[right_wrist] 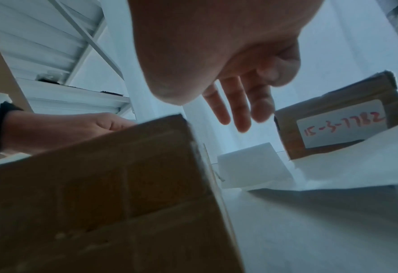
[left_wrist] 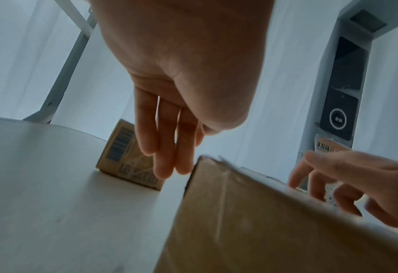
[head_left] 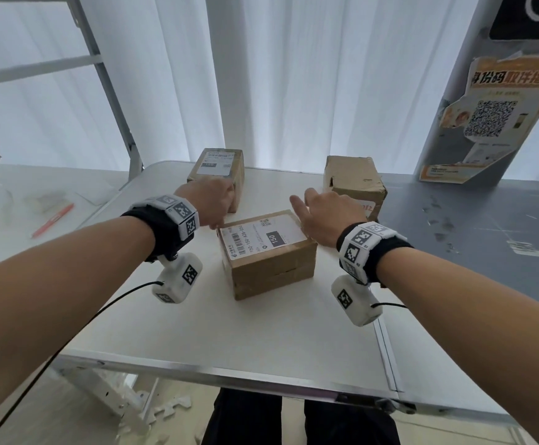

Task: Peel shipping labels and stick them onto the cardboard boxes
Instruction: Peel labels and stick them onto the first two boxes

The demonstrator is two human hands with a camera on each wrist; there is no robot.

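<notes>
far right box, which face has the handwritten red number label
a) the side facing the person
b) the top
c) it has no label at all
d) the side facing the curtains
a, the far right box shows a bare brown top in the head view, while the right wrist view shows the white label with red handwriting on its side toward the person.
</notes>
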